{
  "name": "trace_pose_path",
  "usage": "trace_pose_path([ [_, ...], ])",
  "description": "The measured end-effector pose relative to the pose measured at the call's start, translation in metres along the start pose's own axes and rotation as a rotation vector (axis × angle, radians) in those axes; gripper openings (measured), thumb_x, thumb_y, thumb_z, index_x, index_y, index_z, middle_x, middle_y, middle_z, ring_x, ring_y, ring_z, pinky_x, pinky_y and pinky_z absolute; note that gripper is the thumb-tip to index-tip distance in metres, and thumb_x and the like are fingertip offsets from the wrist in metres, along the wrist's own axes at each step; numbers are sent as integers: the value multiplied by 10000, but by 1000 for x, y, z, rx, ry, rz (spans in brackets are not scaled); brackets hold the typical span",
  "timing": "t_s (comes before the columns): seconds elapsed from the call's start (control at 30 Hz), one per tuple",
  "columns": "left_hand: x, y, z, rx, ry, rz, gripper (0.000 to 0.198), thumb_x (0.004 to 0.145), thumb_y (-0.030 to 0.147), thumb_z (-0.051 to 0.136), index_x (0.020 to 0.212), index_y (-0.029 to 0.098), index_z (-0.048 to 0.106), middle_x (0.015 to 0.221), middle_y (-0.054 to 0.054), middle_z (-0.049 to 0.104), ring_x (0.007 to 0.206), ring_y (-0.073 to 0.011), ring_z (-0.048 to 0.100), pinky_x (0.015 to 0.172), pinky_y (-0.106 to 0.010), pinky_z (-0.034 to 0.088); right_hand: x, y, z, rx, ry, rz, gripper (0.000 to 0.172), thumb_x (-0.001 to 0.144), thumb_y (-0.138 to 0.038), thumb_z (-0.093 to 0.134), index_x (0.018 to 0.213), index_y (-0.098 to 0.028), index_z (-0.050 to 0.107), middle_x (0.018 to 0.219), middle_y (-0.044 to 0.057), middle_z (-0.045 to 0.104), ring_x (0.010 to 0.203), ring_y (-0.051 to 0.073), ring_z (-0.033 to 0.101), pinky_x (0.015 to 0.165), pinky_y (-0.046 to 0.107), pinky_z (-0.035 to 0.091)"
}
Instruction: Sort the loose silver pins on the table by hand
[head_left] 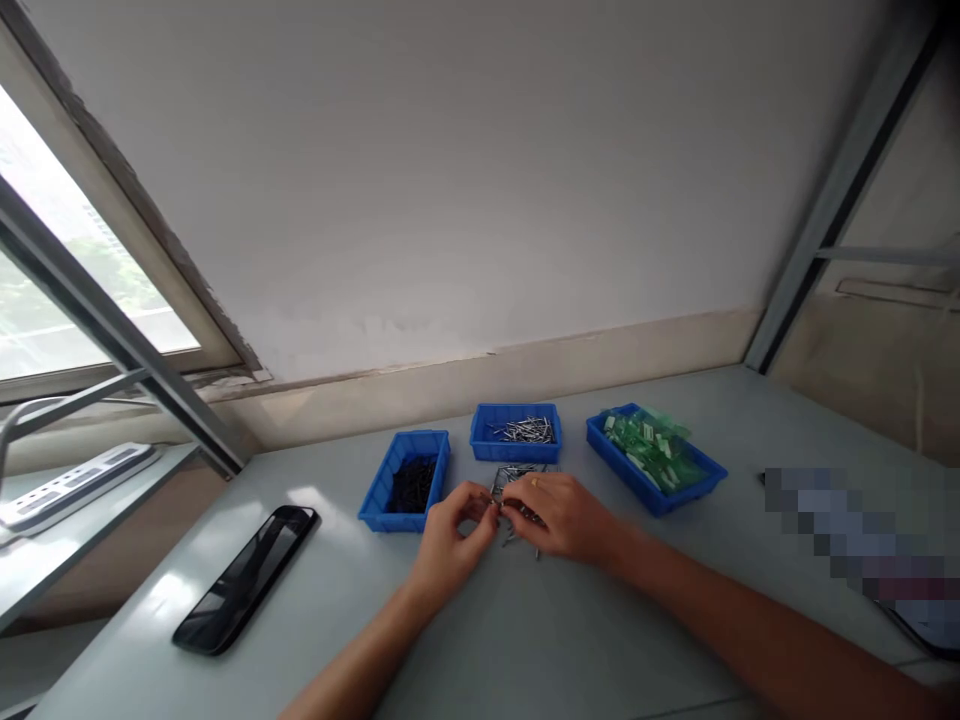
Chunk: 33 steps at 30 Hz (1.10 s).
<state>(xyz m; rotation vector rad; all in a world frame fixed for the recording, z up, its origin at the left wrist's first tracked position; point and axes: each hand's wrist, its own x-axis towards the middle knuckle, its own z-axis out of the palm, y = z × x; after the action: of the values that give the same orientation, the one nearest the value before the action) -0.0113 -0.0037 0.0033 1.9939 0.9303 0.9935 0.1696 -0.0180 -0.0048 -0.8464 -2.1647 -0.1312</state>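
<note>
My left hand (456, 535) and my right hand (559, 515) meet over the table, thumbs and fingers pinched close together. Whatever sits between the fingertips is too small to make out. Under and behind the hands lies a loose pile of thin silver metal pieces (517, 472), like screws or nails, partly hidden by my right hand. Just beyond it stands a blue tray (516, 450) with more of these silver pieces. To the left, near my left hand, a second blue tray (386, 522) holds small black pieces (412, 485).
A third blue tray (626, 478) at the right holds green plastic packets (656, 450). A black phone (247, 580) lies on the table at the left. A white power strip (79, 485) rests on a side ledge. A blurred-out flat object (862, 550) lies far right. A wall (487, 200) closes the back.
</note>
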Motion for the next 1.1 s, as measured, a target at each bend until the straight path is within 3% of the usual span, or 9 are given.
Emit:
trace_pose_path([
  [0.2,-2,4,0,184,0,98,101,836,199,485,808,150,569,677,-1,552,628,-114,502,617,-219,421,3,-1,-8,-43,21,-135,188,883,-150,394,1048,-159,484,842,68,625,793,168,591,705,288,464],
  [0.53,-2,11,-2,198,164,169,57,803,209,561,806,163,595,665,1,546,606,-115,515,600,-231,431,3,5,-12,-39,-4,-60,106,913,-204,413,941,-180,513,740,32,597,690,152,551,643,271,434],
  [0.7,-2,15,-1,2,121,106,66,807,214,555,821,159,587,817,-53,601,754,-150,572,656,-242,482,1,-1,-6,-49,-64,-58,150,922,-227,391,882,-177,528,707,32,603,650,150,566,582,260,413],
  [0.8,-3,16,-1,-117,89,6,91,818,233,536,851,154,566,886,-75,624,829,-171,590,686,-252,497,1,-3,-8,-64,-28,-49,131,909,-221,415,870,-179,533,666,21,604,608,143,563,575,262,420],
  [0.87,-2,16,-1,-115,74,-41,101,821,251,532,839,153,552,802,-50,621,739,-152,589,662,-249,489,2,-2,-12,-36,18,-4,106,899,-214,440,958,-180,521,724,23,628,635,141,578,603,264,444],
  [0.97,-2,14,-1,-28,28,-27,95,813,242,528,802,154,561,694,-10,588,649,-128,553,634,-235,461,3,-1,-16,-17,-11,-14,209,901,-224,446,1103,-180,478,909,66,649,802,167,609,700,291,487],
  [1.1,0,11,-1,57,21,-20,110,802,233,527,794,155,604,696,-11,601,648,-129,541,627,-225,445,3,1,-14,-51,-81,-87,189,907,-183,419,1069,-180,516,912,80,640,875,189,603,771,325,494],
])
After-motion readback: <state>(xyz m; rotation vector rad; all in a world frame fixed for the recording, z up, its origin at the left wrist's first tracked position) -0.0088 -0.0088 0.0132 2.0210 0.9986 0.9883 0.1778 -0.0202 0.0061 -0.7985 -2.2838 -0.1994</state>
